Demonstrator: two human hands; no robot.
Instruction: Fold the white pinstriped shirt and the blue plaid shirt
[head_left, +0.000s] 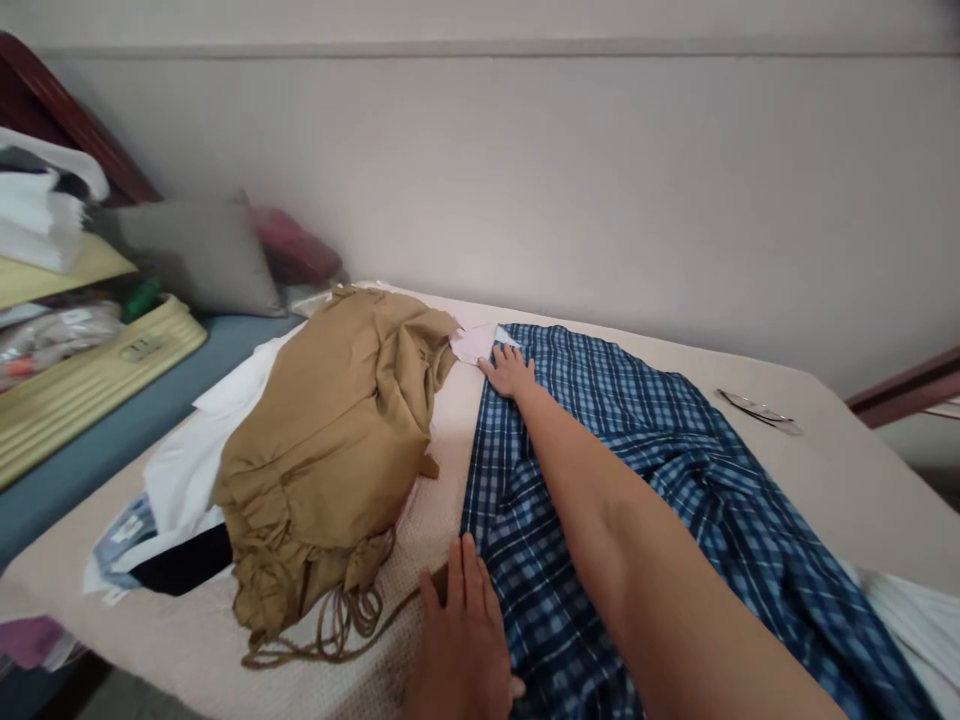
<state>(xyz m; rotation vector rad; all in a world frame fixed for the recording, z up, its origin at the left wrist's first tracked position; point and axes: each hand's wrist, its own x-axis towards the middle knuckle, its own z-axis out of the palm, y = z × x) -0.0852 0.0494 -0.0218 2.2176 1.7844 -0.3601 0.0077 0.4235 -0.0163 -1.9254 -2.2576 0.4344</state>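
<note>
A blue plaid cloth (600,390), possibly a garment, is spread over the pale padded surface (780,470). My right hand (510,372) reaches to its far left corner and lies flat there with the fingers spread. Just beyond those fingertips is a pale pink piece of fabric or paper (474,343). Closer to me, my left hand (463,625) rests with fingers stretched out along the cloth's left edge. A brown cord (330,655) runs toward this hand from a rumpled tan garment (352,400). Neither hand grips anything that I can see.
White clothing (184,440) sticks out from under the tan garment, beside a black patch (187,560). Eyeglasses (754,408) lie at the right. A grey pillow (199,255) and a yellow plastic drawer unit (97,385) stand at the left. A wall (525,190) closes the back.
</note>
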